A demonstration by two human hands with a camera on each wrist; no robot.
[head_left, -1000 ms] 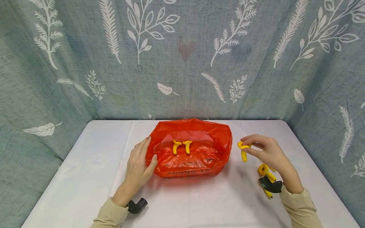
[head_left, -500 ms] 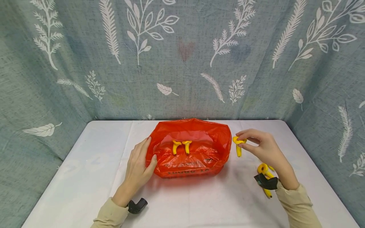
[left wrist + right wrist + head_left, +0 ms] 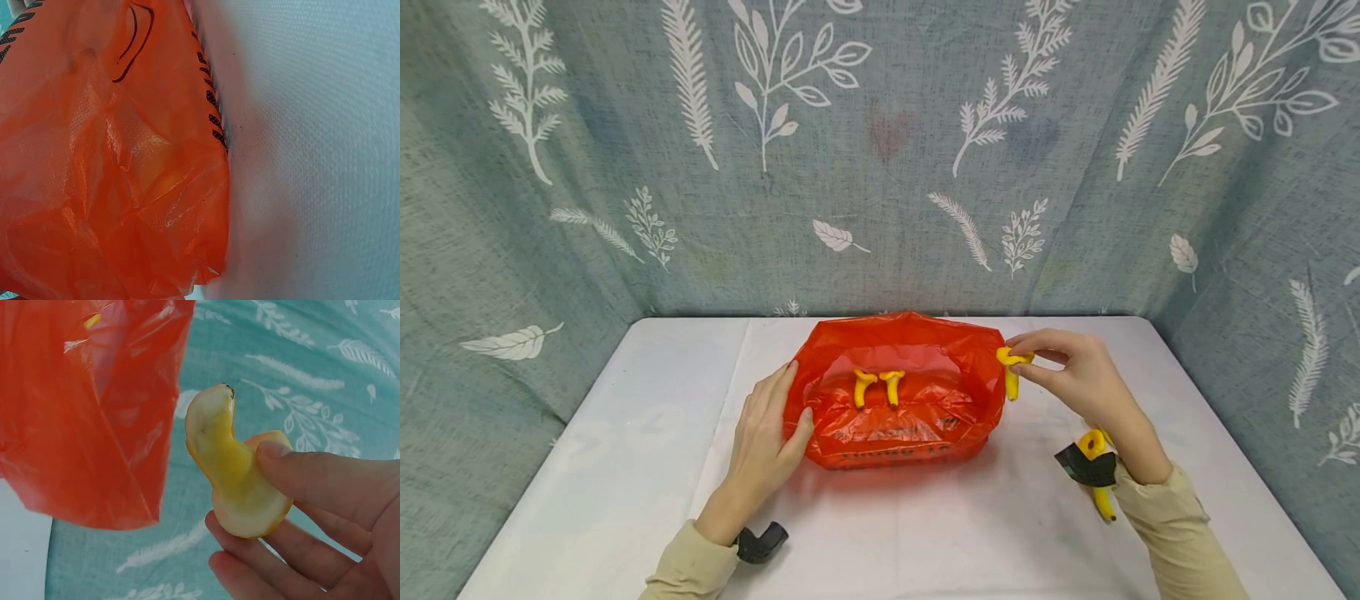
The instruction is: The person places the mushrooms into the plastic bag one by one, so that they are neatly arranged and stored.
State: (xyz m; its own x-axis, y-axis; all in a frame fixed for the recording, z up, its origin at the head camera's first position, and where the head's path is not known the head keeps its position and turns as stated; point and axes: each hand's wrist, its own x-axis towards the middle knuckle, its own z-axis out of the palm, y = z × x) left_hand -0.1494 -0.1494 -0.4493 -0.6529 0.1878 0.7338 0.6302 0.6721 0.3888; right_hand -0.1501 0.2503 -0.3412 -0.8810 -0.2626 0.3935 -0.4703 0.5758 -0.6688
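A red plastic bag [image 3: 917, 454] stands on the white table with its mouth spread wide. Two yellow mushrooms with flared caps, the left one [image 3: 862, 388] and the right one [image 3: 892, 387], lie inside it. My left hand [image 3: 760, 437] rests against the bag's left side, fingers extended along it and thumb near the front rim. Between thumb and fingers, my right hand [image 3: 1082, 379] pinches another yellow mushroom [image 3: 228, 462] by its cap, stem hanging down at the bag's right rim. In the right wrist view the bag's wall [image 3: 125, 437] is left of this mushroom.
More yellow mushrooms [image 3: 1092, 443] lie on the table at the right, partly hidden beneath my right wrist and its black strap [image 3: 1086, 467]. A grey-green leaf-patterned curtain [image 3: 880, 167] encloses the table's back and sides.
My right hand has moved left and slightly farther back with the mushroom, from right of the bag up to its right rim. My left hand and the bag have stayed put.
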